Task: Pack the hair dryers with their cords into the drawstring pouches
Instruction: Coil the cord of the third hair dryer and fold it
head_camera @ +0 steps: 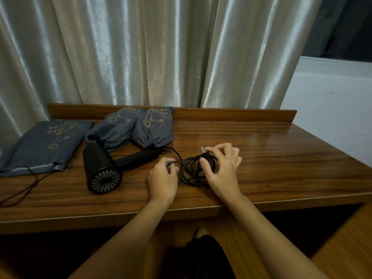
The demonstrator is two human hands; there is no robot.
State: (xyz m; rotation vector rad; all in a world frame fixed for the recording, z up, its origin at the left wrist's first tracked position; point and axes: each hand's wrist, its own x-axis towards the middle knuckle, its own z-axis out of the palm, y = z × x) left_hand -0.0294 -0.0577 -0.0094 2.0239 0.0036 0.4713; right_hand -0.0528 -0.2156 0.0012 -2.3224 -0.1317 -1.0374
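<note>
Grip: right hand [220, 168] pinches the plug end of the black cord [188, 170], left hand [163, 178] pins its loops to the wooden surface [281, 158], centre frame. Packed, by appearance: two bulging pouches [153, 129], upper centre. Outstanding: black hair dryer [102, 168] lying centre left; flat empty pouch [46, 146] at far left.

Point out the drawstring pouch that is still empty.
The flat pouch at the far left, lying limp; the two bulging pouches beside it are stuffed full.

Dim room: a wooden desk [281, 158] before pale satin curtains [141, 53], dark window [346, 27] at right.
</note>
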